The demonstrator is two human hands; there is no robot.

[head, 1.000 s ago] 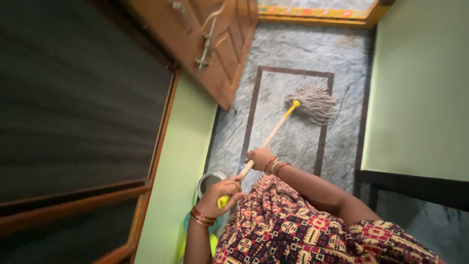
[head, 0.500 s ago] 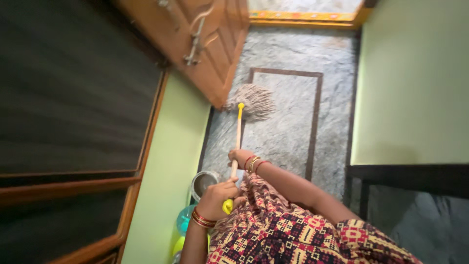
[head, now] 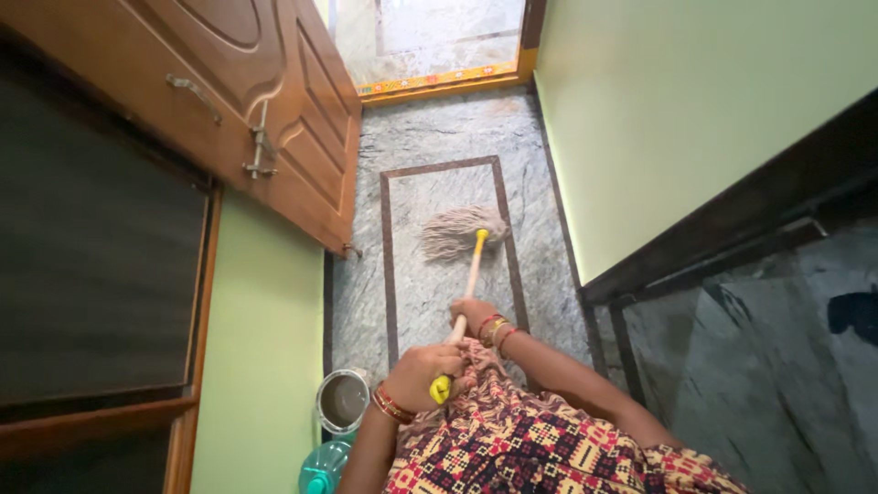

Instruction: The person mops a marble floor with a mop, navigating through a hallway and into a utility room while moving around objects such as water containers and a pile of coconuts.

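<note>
I hold a mop with a wooden handle (head: 469, 284) and yellow end caps. Its grey string head (head: 455, 232) lies on the grey marble floor (head: 540, 265), inside a dark rectangular inlay border. My left hand (head: 422, 371) grips the handle's near yellow end. My right hand (head: 474, 314), with bangles at the wrist, grips the handle a little further down. Patterned red and black clothing fills the bottom of the view.
A narrow corridor with green walls on both sides. An open wooden door (head: 274, 119) stands at the left. A metal bucket (head: 342, 401) and a teal plastic bottle (head: 322, 469) sit by the left wall. A dark stone ledge (head: 732, 229) runs along the right. A threshold (head: 439, 80) lies ahead.
The mop head swept from the right side of the inlay to the left near the door, then back toward the middle. The view tilted up and turned.
</note>
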